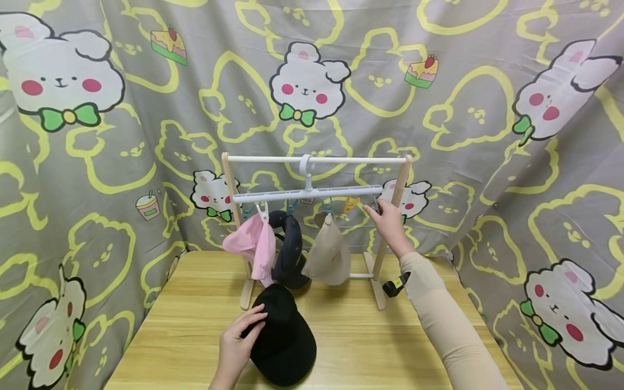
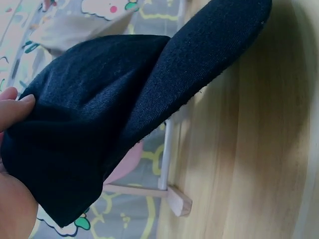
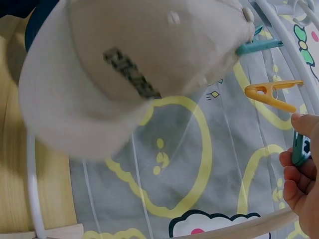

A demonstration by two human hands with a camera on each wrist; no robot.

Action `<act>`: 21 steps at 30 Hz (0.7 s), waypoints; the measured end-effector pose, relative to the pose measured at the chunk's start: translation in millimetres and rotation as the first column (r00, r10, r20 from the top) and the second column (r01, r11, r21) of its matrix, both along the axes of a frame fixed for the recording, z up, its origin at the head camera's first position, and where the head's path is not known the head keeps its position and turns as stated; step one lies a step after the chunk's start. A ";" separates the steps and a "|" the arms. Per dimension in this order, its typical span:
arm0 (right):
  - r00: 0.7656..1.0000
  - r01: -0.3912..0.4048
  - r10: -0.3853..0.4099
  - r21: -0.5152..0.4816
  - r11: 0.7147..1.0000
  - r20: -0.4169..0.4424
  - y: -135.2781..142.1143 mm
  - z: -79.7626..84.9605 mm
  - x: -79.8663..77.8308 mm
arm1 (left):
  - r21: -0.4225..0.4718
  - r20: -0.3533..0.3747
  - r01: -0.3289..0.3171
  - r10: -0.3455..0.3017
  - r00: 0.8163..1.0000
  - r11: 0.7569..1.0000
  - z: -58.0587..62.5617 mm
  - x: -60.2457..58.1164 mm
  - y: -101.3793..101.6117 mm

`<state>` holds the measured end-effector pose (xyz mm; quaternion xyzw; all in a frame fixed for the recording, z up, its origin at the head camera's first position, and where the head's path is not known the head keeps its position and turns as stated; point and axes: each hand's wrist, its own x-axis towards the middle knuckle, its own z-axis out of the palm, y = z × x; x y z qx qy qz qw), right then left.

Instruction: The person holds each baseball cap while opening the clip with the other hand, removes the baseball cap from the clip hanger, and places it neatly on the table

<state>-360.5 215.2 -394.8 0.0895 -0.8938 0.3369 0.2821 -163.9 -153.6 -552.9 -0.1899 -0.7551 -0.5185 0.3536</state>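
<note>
Pinching the black cap (image 1: 285, 344) by its crown in our left hand (image 1: 236, 337), we are holding it over the table (image 1: 365, 352) toward its near edge, brim slanting nearer and rightward. Our right hand (image 1: 391, 223) is gripping a teal clip (image 3: 300, 149) at the hanger's (image 1: 348, 191) right end; the cap is sitting lower, nearer and leftward.

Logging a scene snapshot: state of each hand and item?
Left hand: pinching black cap
Black cap: unclipped, held
Right hand: gripping teal clip
Teal clip: no cap
Pink cap: clipped, hanging
Dark cap: hanging
Beige cap: clipped, hanging
Yellow clip: holding nothing
Rack: upright
Hanger: hooked on rack
</note>
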 end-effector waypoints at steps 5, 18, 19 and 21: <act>1.000 -0.012 0.012 -0.007 1.000 0.025 -0.5 -3.2 -2.3 | 0.017 0.021 0.010 -0.010 1.000 1.000 0.9 5.9 -4.0; 1.000 -0.015 0.016 -0.038 0.999 0.012 -1.5 -2.8 -2.8 | 0.013 0.095 -0.067 0.066 0.993 0.998 24.6 29.6 -16.6; 1.000 -0.015 0.016 -0.039 0.999 0.013 -1.4 -2.8 -3.0 | 0.009 0.100 -0.071 0.070 0.992 0.997 26.4 31.2 -18.0; 1.000 -0.013 0.014 -0.038 0.999 0.016 -1.2 -3.2 -3.1 | 0.000 0.104 -0.086 0.085 0.991 0.996 27.4 33.7 -21.0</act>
